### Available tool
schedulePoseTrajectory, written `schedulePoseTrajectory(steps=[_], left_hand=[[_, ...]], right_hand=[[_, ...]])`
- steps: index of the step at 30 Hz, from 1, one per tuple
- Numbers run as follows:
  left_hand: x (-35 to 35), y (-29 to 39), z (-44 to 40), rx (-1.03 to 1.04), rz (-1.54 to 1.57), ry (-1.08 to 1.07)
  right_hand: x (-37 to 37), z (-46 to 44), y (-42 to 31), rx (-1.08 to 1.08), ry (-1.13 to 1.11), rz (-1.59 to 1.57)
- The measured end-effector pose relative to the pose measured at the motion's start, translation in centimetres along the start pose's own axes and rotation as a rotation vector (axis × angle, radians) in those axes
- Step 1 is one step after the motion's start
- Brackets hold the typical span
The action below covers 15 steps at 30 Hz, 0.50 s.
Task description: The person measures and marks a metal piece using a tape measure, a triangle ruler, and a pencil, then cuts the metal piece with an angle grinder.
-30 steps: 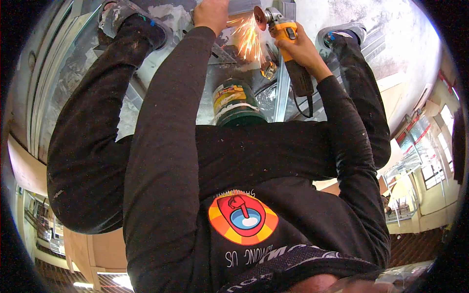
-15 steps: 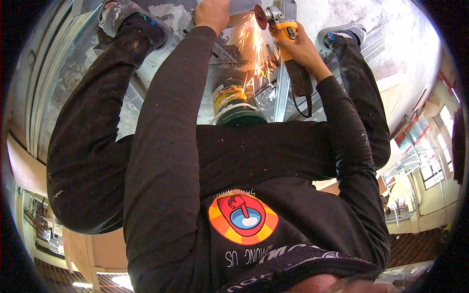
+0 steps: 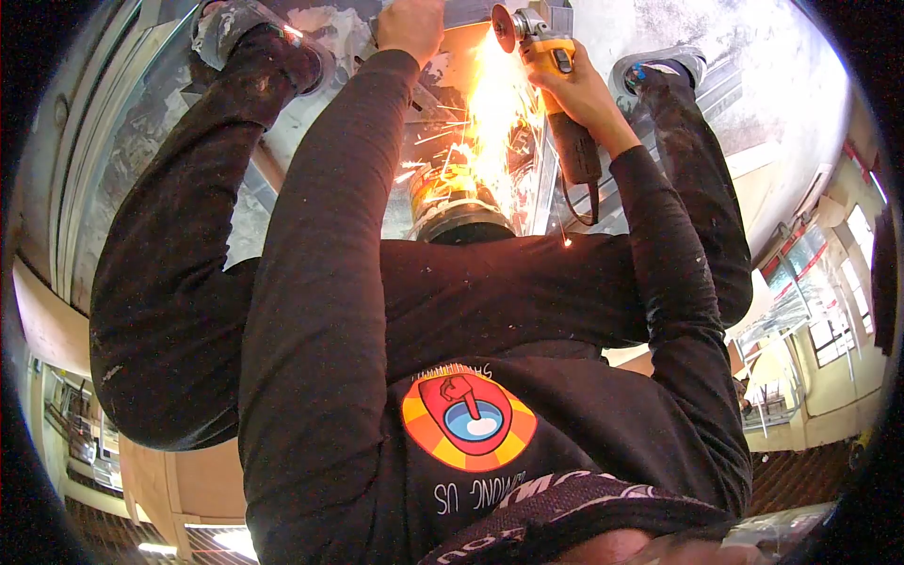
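Note:
My right hand (image 3: pixel 579 89) is wrapped round the yellow and black body of an angle grinder (image 3: pixel 556 56). The grinder's disc (image 3: pixel 506 28) meets the right part of a grey metal profile (image 3: pixel 471 11), and a bright stream of sparks (image 3: pixel 494 104) pours down from there. At the top edge, my left hand (image 3: pixel 410 26) is closed on the left part of the profile; its fingertips are mostly hidden. Below the sparks stands a green bucket (image 3: pixel 461 221) with a yellow label, between my legs, partly lit by the glare.
My shoes rest at the left (image 3: pixel 240 33) and right (image 3: pixel 664 68) of the work. Long metal profiles (image 3: pixel 80 169) lie along the left side of the floor. The grinder's cable (image 3: pixel 584 212) loops down near my right thigh. Windows (image 3: pixel 833 330) show at the far right.
The spark stream has grown much brighter and wider, and now reaches the bucket and my lap. The grinder has shifted up very slightly. My left hand has barely moved.

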<state>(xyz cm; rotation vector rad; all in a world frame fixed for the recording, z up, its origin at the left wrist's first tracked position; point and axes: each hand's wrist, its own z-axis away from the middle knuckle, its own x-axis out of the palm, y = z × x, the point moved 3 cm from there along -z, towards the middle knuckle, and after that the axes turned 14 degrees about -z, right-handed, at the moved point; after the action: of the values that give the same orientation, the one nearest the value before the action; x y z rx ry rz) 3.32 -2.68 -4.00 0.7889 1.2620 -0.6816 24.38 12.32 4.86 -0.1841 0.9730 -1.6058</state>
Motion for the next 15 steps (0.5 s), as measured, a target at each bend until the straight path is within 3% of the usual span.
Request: schedulePoseTrajectory(steps=[15], left_hand=[[-0.6, 0.1, -0.1, 0.021, 0.021, -0.006]], right_hand=[[0.0, -0.4, -0.9, 0.062, 0.004, 0.023]])
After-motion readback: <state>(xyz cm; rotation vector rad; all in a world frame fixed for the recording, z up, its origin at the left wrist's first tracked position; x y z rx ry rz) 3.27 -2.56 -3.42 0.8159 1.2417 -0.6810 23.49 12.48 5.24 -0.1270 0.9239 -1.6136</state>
